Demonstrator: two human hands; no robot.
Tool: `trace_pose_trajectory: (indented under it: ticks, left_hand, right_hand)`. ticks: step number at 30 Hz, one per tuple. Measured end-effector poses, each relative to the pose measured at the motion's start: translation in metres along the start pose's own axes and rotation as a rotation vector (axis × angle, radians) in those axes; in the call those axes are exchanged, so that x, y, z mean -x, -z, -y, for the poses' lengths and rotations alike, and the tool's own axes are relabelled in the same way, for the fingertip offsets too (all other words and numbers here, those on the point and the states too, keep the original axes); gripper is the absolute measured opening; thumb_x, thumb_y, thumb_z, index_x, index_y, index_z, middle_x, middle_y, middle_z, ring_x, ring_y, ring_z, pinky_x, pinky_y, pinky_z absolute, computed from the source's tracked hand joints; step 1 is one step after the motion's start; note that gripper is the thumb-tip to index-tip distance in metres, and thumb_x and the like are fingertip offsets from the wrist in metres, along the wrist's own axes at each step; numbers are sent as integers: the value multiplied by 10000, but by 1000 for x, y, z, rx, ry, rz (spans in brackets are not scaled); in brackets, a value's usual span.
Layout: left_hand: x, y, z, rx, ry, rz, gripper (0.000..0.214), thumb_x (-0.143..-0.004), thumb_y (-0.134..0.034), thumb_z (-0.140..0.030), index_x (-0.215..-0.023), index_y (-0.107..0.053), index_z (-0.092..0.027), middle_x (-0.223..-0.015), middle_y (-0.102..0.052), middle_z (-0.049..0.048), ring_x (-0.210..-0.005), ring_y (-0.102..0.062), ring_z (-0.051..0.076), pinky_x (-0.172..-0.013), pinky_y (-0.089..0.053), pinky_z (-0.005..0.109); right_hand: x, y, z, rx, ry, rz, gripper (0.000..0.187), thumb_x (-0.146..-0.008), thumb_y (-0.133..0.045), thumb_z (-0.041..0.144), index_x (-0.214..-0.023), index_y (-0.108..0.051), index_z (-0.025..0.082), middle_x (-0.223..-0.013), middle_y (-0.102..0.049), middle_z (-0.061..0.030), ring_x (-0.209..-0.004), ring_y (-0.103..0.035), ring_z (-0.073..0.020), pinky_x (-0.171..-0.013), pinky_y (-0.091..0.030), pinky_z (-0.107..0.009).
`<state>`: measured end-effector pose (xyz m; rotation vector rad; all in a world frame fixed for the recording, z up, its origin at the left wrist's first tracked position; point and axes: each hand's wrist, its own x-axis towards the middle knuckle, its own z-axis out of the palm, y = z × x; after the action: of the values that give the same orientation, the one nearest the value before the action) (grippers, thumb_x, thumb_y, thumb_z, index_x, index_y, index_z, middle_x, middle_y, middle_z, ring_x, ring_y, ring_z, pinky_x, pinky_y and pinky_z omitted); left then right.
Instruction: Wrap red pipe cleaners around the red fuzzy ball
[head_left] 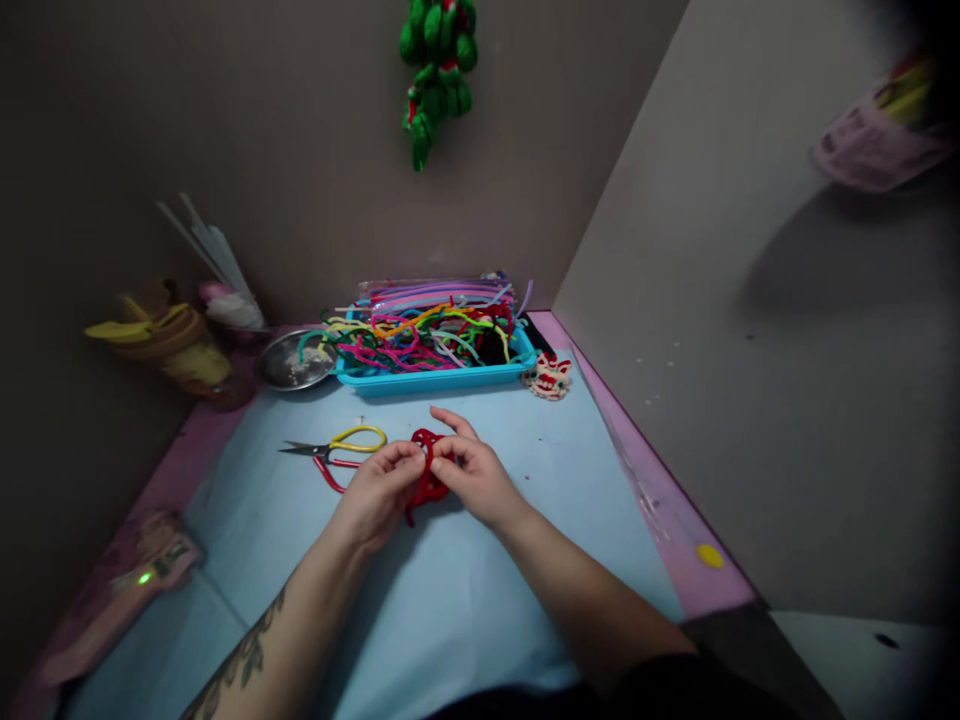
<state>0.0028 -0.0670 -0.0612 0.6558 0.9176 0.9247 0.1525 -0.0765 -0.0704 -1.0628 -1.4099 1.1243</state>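
Both my hands meet over the middle of the light blue table mat. Between them is a red pipe-cleaner shape, bent into loops. My left hand pinches its left side with closed fingers. My right hand grips its right side, thumb and fingers curled on it, index finger raised. The lower part of the red shape hangs below my fingers onto the mat.
Scissors with yellow and red handles lie just left of my hands. Behind them stands a blue tray full of coloured pipe cleaners, a metal dish, a cup of tools, and a small red-white figure. Grey walls close in on all sides.
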Motion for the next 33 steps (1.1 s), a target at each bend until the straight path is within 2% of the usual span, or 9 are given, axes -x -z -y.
trace_pose_trajectory:
  ticks: [4, 7, 9, 12, 15, 18, 21, 25, 33]
  left_hand:
    - [-2, 6, -3, 78, 183, 67, 347, -511, -863, -234, -736, -608, -165, -729, -647, 23, -604, -623, 116, -599, -513, 231]
    - [-3, 9, -2, -16, 131, 18, 330, -533, -838, -268, -744, -604, -171, -703, -633, 21, -562, -596, 116, -548, -489, 236]
    - [-1, 8, -1, -199, -81, -93, 283, -593, -799, -313, -752, -610, -173, -671, -620, 9, -557, -573, 118, -545, -470, 239]
    - [5, 4, 1, -683, -546, -254, 152, -742, -685, -328, -754, -649, -181, -714, -647, 28, -655, -588, 152, -635, -482, 269]
    - [12, 3, 4, -1065, -900, -252, 115, -840, -579, -254, -814, -676, -198, -793, -683, 54, -765, -618, 176, -746, -490, 292]
    - [13, 6, 9, -1236, -1071, -239, 136, -862, -556, -200, -907, -684, -197, -852, -711, 73, -820, -645, 180, -795, -496, 290]
    - [10, 11, 13, -1297, -1137, -252, 158, -858, -576, -197, -963, -693, -205, -894, -732, 75, -839, -671, 184, -811, -510, 289]
    - [7, 14, 16, -1290, -1109, -293, 194, -856, -587, -217, -1012, -702, -227, -936, -741, 72, -865, -688, 197, -827, -527, 305]
    - [5, 12, 16, -1276, -1136, -267, 176, -842, -599, -202, -969, -721, -215, -905, -747, 75, -821, -698, 189, -784, -539, 279]
  right_hand:
    - [2, 1, -1, 3, 17, 46, 80, -784, -625, 243, -724, -656, 200, -1451, -421, -96, -1359, -400, -217, -1075, -333, -339]
    - [1, -1, -5, 11, 8, 31, 77, -784, -630, 250, -727, -656, 205, -1434, -438, -97, -1343, -420, -216, -1071, -342, -350]
    - [1, -4, -9, 16, -13, -15, 79, -783, -627, 257, -730, -651, 204, -1401, -462, -104, -1307, -457, -222, -1055, -359, -359]
    - [1, -9, -13, 16, -27, -70, 89, -788, -617, 263, -722, -638, 207, -1339, -500, -97, -1261, -494, -218, -1039, -375, -358]
    - [2, -13, -14, 18, -6, -125, 93, -791, -607, 259, -713, -624, 211, -1296, -522, -86, -1235, -503, -210, -1039, -378, -349]
    - [2, -15, -13, 12, 3, -191, 99, -794, -592, 246, -704, -605, 208, -1266, -528, -88, -1210, -513, -204, -1038, -382, -342]
    - [2, -15, -11, 23, 19, -224, 91, -795, -586, 229, -708, -599, 208, -1261, -520, -91, -1206, -511, -198, -1044, -378, -342]
    - [3, -13, -8, 70, 41, -221, 85, -795, -588, 225, -712, -600, 212, -1273, -513, -88, -1208, -506, -200, -1051, -370, -352]
    - [5, -10, -3, 150, 106, -224, 89, -803, -569, 198, -728, -611, 222, -1261, -511, -86, -1182, -515, -210, -1007, -411, -358]
